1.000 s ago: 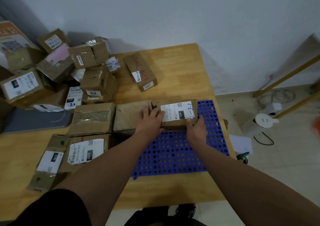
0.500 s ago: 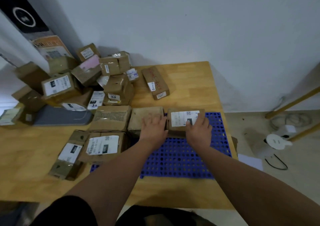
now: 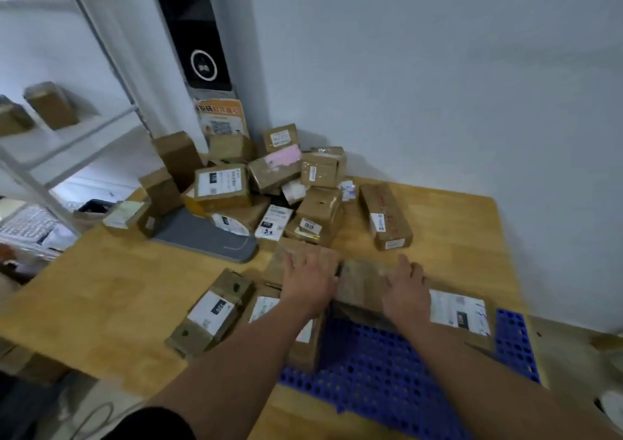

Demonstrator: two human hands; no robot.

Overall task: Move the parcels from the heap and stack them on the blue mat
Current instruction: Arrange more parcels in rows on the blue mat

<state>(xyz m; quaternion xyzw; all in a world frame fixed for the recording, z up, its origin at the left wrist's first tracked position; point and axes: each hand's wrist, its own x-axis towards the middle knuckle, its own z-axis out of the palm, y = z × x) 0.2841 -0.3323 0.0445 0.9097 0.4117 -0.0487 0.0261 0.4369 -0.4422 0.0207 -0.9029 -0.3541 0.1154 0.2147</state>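
Observation:
A heap of brown cardboard parcels [image 3: 269, 183] lies at the table's far left corner against the wall. The blue perforated mat [image 3: 387, 372] covers the near right of the table. Several flat parcels sit in rows on the mat, among them one with a white label [image 3: 460, 315] at the right and another labelled parcel [image 3: 215, 308] at the left. My left hand [image 3: 308, 279] and my right hand [image 3: 404, 291] hover with fingers spread over the plain parcels [image 3: 357, 277] in the far row. Neither hand holds anything. The picture is blurred by motion.
A long parcel with red writing [image 3: 386, 217] lies alone right of the heap. A grey flat device [image 3: 205, 237] lies left of the heap. White metal shelving [image 3: 67, 129] with boxes stands at the far left. The wooden table [image 3: 118, 291] ends close to my body.
Both hands let go of the white-labelled parcel, which stays on the mat, and moved left and forward toward the heap. The camera swung up and left.

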